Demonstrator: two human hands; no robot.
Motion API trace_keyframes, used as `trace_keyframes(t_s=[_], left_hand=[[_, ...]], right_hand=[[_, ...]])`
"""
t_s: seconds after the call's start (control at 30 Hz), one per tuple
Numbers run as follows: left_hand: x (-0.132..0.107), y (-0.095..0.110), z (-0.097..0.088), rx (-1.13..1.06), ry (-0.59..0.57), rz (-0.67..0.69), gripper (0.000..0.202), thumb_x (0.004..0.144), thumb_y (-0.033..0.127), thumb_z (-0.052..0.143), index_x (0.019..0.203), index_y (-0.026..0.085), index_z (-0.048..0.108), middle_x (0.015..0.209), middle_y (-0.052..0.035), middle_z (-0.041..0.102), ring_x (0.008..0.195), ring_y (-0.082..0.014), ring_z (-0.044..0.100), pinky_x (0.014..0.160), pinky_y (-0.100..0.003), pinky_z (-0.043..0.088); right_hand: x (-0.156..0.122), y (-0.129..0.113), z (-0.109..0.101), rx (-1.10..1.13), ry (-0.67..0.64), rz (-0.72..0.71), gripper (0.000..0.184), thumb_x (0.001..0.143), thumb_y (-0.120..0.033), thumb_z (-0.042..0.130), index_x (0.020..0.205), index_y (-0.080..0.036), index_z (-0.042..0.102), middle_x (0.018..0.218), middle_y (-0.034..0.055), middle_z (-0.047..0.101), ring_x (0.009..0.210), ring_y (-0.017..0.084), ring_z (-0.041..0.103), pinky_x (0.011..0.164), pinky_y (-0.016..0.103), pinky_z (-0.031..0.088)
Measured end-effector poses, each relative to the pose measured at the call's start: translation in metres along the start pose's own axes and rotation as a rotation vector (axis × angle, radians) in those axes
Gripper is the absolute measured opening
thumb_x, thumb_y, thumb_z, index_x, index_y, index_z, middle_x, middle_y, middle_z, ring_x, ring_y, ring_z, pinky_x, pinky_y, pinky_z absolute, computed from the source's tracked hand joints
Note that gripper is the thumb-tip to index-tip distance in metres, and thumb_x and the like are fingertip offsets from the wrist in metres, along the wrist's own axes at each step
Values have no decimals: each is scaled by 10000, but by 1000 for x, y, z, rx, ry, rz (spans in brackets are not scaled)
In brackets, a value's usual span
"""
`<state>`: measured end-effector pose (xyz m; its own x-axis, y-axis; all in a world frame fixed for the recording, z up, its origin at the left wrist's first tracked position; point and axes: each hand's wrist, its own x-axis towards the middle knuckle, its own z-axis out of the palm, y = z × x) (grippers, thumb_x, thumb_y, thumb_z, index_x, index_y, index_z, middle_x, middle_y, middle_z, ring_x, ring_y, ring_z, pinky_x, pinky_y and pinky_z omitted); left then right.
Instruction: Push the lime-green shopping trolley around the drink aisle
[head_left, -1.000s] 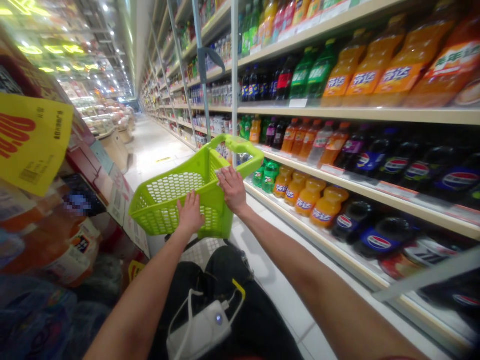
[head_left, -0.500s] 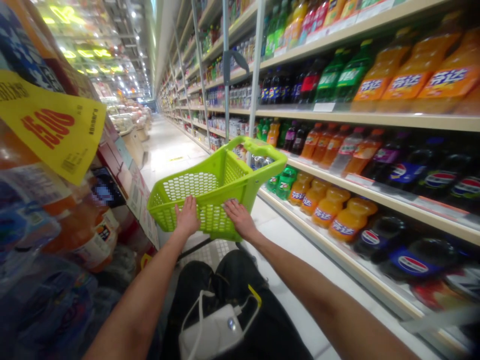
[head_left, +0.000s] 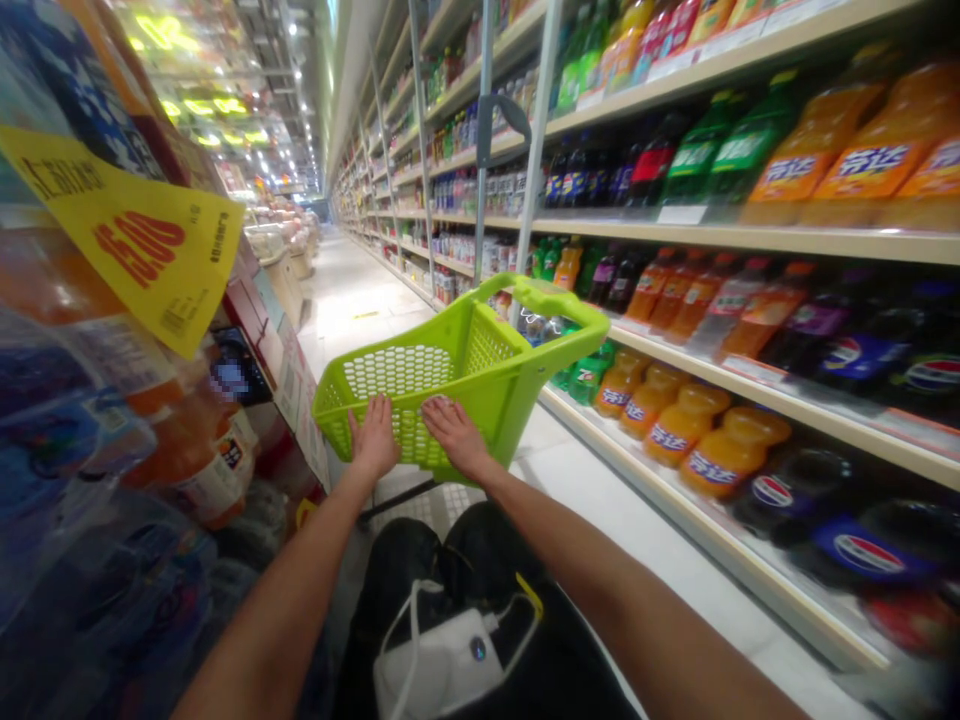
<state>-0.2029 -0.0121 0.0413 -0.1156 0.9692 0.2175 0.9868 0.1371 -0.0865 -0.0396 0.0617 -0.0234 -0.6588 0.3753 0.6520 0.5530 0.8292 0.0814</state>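
A lime-green plastic shopping cart (head_left: 517,385) with perforated basket walls stands sideways in front of my knees, its handle toward the shelves on the right. My left hand (head_left: 374,438) is against the near side wall, fingers stretched upward and the thumb apart. Close beside it, my right hand (head_left: 455,434) lies flat with extended fingers on the same wall. Neither hand grips anything. The part of the basket that shows looks bare. On my lap rests a white power bank (head_left: 439,665) with a white cable plugged in.
Shelves (head_left: 720,235) of soda bottles line the right side, with orange soda bottles (head_left: 716,450) on the bottom level. Stacked packs of bottles under a yellow price sign (head_left: 135,245) crowd the left. A pale tiled aisle (head_left: 341,280) runs ahead.
My right hand has slid left along the cart wall, nearer to my left hand. The whole scene has shifted slightly rightward in view.
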Motion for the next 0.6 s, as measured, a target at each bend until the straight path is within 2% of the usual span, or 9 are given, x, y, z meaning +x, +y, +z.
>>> trace_keyframes(t_s=[0.17,0.3,0.4,0.47,0.53,0.6], left_hand=[[-2,-3,2,-21,-2,4,779,661,183,462,1383,49,201,1477,-114,149,1359,-267,130,1100,-531,64],[-2,-4,1,-15,-15,31,774,663,198,465,1384,80,210,1480,-102,152,1359,-258,140,1099,-528,88],[-4,-12,3,9,-26,111,756,675,205,460,1382,90,217,1480,-100,167,1364,-245,117,1098,-520,101],[-8,-23,6,26,-5,153,750,686,208,453,1385,94,206,1478,-105,173,1367,-244,94,1098,-521,84],[-12,-39,10,37,21,59,751,694,207,446,1388,82,188,1476,-127,169,1366,-255,95,1093,-533,75],[-14,-54,14,41,11,-84,755,694,203,440,1388,65,175,1473,-150,163,1363,-268,112,1084,-549,83]], right_hand=[[-7,-10,4,-7,-106,-69,353,854,-100,446,1192,-149,534,1319,104,469,1281,249,337,1024,482,309],[20,-26,-5,38,-42,-121,360,871,-127,431,1217,-184,517,1335,85,454,1299,221,307,1049,447,285],[47,-34,-15,35,47,-52,381,885,-124,394,1248,-192,486,1373,71,403,1326,218,247,1078,467,219],[57,-33,-17,30,41,-36,381,885,-118,388,1250,-176,483,1374,77,401,1328,218,241,1084,472,202],[53,-30,-13,31,-11,-76,379,878,-112,400,1242,-170,489,1365,80,414,1324,216,252,1084,460,209],[37,-26,-4,29,-71,-120,384,866,-102,418,1237,-170,492,1359,82,423,1316,216,271,1079,448,227]])
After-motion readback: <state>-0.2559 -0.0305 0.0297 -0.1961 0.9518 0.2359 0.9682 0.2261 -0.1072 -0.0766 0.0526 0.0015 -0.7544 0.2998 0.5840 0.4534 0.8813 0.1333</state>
